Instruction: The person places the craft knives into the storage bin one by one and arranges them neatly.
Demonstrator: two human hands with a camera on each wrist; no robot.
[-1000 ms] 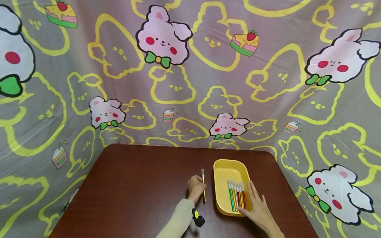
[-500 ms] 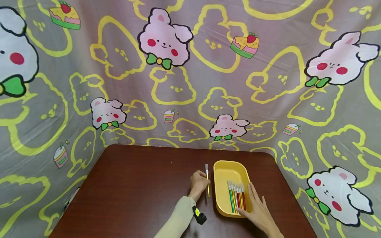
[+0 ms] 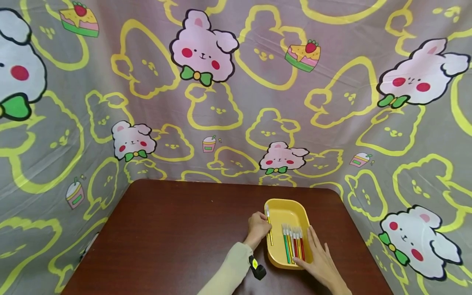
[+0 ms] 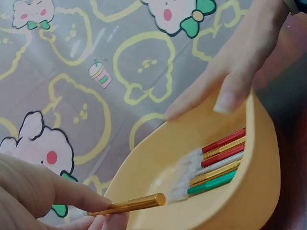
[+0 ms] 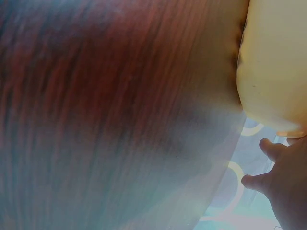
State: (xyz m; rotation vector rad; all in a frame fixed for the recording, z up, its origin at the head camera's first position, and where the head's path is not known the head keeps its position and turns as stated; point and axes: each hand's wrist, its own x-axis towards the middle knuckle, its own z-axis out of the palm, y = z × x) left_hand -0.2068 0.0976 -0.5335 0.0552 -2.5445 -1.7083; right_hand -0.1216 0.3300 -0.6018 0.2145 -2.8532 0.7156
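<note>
My left hand pinches a gold paintbrush between thumb and fingers, over the left rim of a yellow plastic tub. In the left wrist view the gold handle has its blunt end pointing toward the inside of the tub. Several brushes with green, gold, silver and red handles lie side by side in the tub, pale tips pointing away from me. My right hand rests against the tub's right side with straight fingers, its thumb over the front rim.
The tub stands on the right part of a dark brown wooden table. A grey cloth printed with white rabbits and yellow outlines hangs around the table's back and sides.
My left hand has carried the gold paintbrush from the table left of the tub rightward to the tub's left rim. The right hand and the tub have stayed in place.
</note>
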